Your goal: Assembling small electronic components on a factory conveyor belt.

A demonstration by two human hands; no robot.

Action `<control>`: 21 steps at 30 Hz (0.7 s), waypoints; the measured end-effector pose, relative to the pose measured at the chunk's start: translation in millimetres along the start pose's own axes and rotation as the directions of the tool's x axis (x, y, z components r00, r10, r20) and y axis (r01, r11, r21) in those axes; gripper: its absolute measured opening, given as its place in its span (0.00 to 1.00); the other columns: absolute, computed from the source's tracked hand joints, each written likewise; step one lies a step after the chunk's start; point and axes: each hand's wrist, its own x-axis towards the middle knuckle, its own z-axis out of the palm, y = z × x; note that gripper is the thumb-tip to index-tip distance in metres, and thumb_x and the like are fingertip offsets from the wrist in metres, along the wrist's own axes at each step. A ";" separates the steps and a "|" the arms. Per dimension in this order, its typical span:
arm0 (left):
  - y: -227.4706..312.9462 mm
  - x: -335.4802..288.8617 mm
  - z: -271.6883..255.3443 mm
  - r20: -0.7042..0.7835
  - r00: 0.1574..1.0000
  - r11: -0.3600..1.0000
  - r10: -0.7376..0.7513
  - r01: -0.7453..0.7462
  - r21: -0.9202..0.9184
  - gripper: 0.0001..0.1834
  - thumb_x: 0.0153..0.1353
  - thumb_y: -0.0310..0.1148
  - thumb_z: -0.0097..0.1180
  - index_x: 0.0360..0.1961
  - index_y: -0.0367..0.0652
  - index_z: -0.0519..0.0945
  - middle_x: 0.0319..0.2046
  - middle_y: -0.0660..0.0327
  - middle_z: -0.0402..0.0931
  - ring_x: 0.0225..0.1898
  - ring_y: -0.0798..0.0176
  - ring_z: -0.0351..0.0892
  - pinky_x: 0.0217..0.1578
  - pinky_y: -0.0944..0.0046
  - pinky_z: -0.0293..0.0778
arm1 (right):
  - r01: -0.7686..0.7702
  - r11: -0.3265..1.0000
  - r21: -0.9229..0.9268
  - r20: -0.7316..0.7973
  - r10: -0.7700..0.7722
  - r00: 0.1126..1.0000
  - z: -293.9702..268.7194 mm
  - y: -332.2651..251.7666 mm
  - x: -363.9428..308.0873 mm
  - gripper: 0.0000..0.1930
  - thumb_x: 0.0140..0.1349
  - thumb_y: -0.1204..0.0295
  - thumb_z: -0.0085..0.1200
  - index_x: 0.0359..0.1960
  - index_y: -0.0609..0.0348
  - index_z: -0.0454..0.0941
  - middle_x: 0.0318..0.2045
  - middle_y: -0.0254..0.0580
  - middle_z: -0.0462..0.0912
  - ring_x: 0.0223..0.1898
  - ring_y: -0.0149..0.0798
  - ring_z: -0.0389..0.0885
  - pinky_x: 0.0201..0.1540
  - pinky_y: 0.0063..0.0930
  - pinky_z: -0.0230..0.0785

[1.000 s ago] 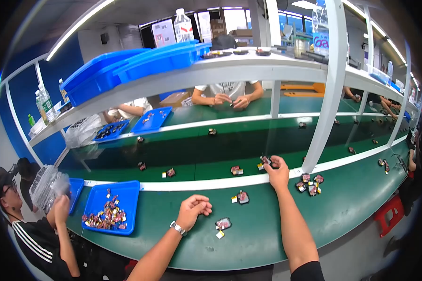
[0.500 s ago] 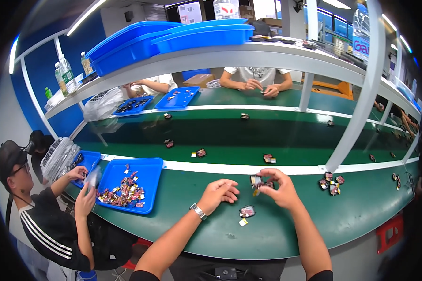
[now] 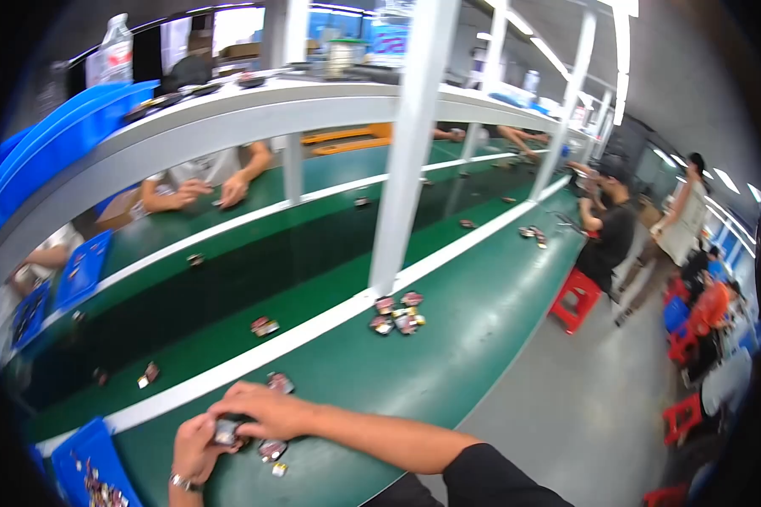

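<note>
My left hand, with a metal watch at its wrist, and my right hand meet over the green bench. Between their fingers is a small electronic assembly with a dark rim and a pale, shiny middle. The fingers of both hands are closed on it and partly cover it. Beside my right hand, a similar dark and reddish assembly lies toward the white rail. Another assembly lies just below my right wrist, with a small white and yellow piece next to it.
A cluster of assemblies lies by the white post. More sit on the dark green conveyor beyond the rail. A blue tray of small parts stands at lower left. Across the line, another person's hands work. Red stools stand at right.
The view has swung to the right. My left hand, earlier apart from the assembly in my right hand, has come together with it, and both now hold the assembly.
</note>
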 end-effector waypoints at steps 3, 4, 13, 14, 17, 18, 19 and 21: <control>-2.8 13.0 17.2 -0.123 0.992 0.999 0.019 -0.022 -0.024 0.22 0.67 0.42 0.55 0.49 0.31 0.75 0.37 0.54 0.81 0.33 0.60 0.84 0.32 0.63 0.85 | 0.124 0.987 -0.103 -0.110 -0.135 0.985 -0.2 6.9 -12.1 0.24 0.54 0.76 0.58 0.55 0.56 0.74 0.53 0.43 0.74 0.55 0.48 0.71 0.58 0.41 0.66; -6.3 11.4 14.5 -0.155 0.985 0.997 0.073 -0.075 -0.008 0.21 0.67 0.41 0.55 0.51 0.33 0.74 0.38 0.55 0.81 0.35 0.61 0.84 0.32 0.63 0.85 | 0.144 0.977 -0.157 -0.130 -0.165 0.978 3.6 5.5 -13.8 0.22 0.54 0.77 0.58 0.53 0.56 0.75 0.54 0.41 0.73 0.55 0.47 0.71 0.57 0.40 0.66; 3.9 -3.6 30.4 -0.124 0.989 0.996 0.080 -0.075 0.043 0.25 0.68 0.41 0.56 0.58 0.33 0.72 0.53 0.52 0.76 0.51 0.58 0.78 0.48 0.56 0.80 | 0.155 0.977 -0.144 -0.174 -0.180 0.968 16.3 12.0 -14.7 0.12 0.49 0.76 0.63 0.33 0.54 0.74 0.51 0.43 0.72 0.54 0.48 0.71 0.52 0.41 0.65; -5.7 -3.4 21.3 -0.170 0.979 0.992 0.117 -0.107 0.067 0.24 0.67 0.41 0.56 0.56 0.35 0.71 0.47 0.54 0.77 0.45 0.60 0.81 0.41 0.59 0.83 | 0.159 0.973 -0.165 -0.164 -0.186 0.969 18.6 10.0 -11.4 0.11 0.49 0.75 0.62 0.32 0.54 0.73 0.51 0.44 0.72 0.53 0.48 0.71 0.52 0.42 0.66; -13.2 -0.8 14.7 -0.193 0.969 0.987 0.152 -0.139 0.076 0.21 0.65 0.40 0.57 0.53 0.38 0.71 0.41 0.58 0.78 0.40 0.63 0.83 0.37 0.59 0.85 | 0.204 0.965 -0.165 -0.170 -0.232 0.958 23.3 14.5 -6.0 0.08 0.52 0.72 0.62 0.33 0.55 0.79 0.51 0.46 0.74 0.53 0.50 0.72 0.55 0.42 0.67; -12.4 1.5 17.9 -0.225 0.968 0.993 0.114 -0.106 0.047 0.20 0.65 0.39 0.58 0.52 0.38 0.72 0.41 0.58 0.77 0.41 0.63 0.82 0.39 0.58 0.85 | 0.190 0.967 -0.170 -0.173 -0.220 0.960 20.0 13.7 -7.2 0.12 0.51 0.72 0.63 0.40 0.52 0.82 0.51 0.46 0.75 0.54 0.50 0.73 0.57 0.41 0.66; -6.8 5.8 27.6 -0.188 0.978 0.996 0.088 -0.087 0.009 0.18 0.66 0.36 0.57 0.51 0.37 0.73 0.41 0.58 0.77 0.43 0.62 0.81 0.42 0.57 0.85 | 0.164 0.967 -0.194 -0.179 -0.199 0.963 13.2 12.3 -11.5 0.15 0.50 0.73 0.64 0.43 0.51 0.83 0.51 0.45 0.76 0.54 0.50 0.74 0.58 0.42 0.67; -13.5 14.2 26.3 -0.124 0.990 0.997 0.072 -0.073 -0.006 0.15 0.68 0.30 0.53 0.53 0.35 0.71 0.49 0.53 0.76 0.48 0.58 0.81 0.50 0.52 0.82 | 0.082 0.969 -0.233 -0.180 -0.126 0.976 7.2 13.2 -20.3 0.16 0.51 0.74 0.65 0.43 0.50 0.82 0.52 0.45 0.75 0.55 0.50 0.73 0.58 0.42 0.67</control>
